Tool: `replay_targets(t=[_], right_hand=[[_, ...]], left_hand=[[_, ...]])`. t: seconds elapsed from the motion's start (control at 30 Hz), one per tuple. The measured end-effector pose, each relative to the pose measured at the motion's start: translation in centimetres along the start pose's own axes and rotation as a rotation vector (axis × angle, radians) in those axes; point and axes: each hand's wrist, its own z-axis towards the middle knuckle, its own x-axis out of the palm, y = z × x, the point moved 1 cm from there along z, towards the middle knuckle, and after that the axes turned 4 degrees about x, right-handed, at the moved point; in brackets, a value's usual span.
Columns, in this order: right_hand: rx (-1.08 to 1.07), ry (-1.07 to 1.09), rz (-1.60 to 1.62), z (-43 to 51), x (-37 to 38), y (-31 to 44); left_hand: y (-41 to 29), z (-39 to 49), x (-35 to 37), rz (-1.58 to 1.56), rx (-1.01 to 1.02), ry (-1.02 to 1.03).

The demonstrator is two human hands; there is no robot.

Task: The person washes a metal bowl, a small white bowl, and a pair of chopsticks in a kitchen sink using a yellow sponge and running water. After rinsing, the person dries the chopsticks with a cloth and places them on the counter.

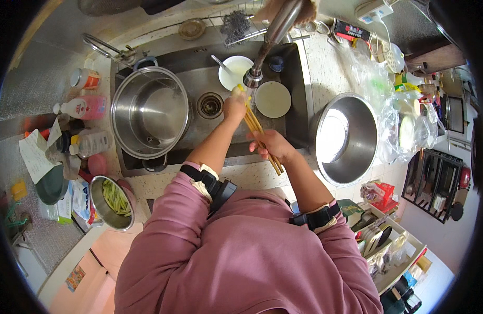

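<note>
Over the sink, my right hand (273, 146) grips a bundle of wooden chopsticks (254, 122) by their lower part. My left hand (235, 106) is closed around something yellow at the upper ends, perhaps a sponge or cloth, mostly hidden by the fingers. The faucet spout (253, 78) hangs just above the chopsticks' far ends. Behind my left hand, a white bowl (243, 67) holds cloudy liquid and a metal spoon (221, 64). A second round bowl (273, 99) with pale liquid stands right of the spout. The drain (210, 105) lies left of my left hand.
A large steel pot (150, 112) occupies the sink's left side. Right of the sink (302, 78) stands a steel basin (357, 141). Bottles (82, 108) line the left counter, near a bowl of cut green vegetables (115, 198). Plastic bags (398, 125) crowd the right counter.
</note>
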Motion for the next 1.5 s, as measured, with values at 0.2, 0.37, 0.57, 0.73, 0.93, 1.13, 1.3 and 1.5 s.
replay_targets(t=[0.2, 0.37, 0.57, 0.73, 0.93, 1.13, 1.3, 1.5], right_hand=[[-0.106, -0.010, 0.102, 0.7, 0.5, 0.2], [-0.068, -0.063, 0.199, 1.8, 0.4, -0.7], [-0.042, -0.115, 0.002, 2.7, 1.4, -1.3], [-0.031, -0.152, -0.042, 1.5, 0.8, -0.8], [0.047, -0.001, 0.041, -0.4, -1.5, -0.7], [0.136, 0.088, 0.050, -0.9, -2.8, -0.7], [0.154, 0.129, 0.015, -1.0, -2.9, -0.9], [0.148, 0.163, 0.124, -1.1, -2.0, -1.0]], left_hand=[[-0.2, -0.9, -1.2, -1.513, -0.688, 0.285], [-1.0, -3.9, -2.0, -1.351, -0.555, 0.632], [-2.0, -3.4, 0.2, -0.919, -0.680, 0.200], [-2.0, -2.1, 0.9, -0.685, -0.535, 0.034], [-0.1, -1.5, -1.8, -0.093, 0.179, 0.144], [1.6, -1.4, -3.2, 0.034, 0.503, 0.329], [1.5, -2.5, -2.9, -0.666, 0.125, 0.644], [0.9, -2.5, -1.0, -0.617, -0.201, 0.542]])
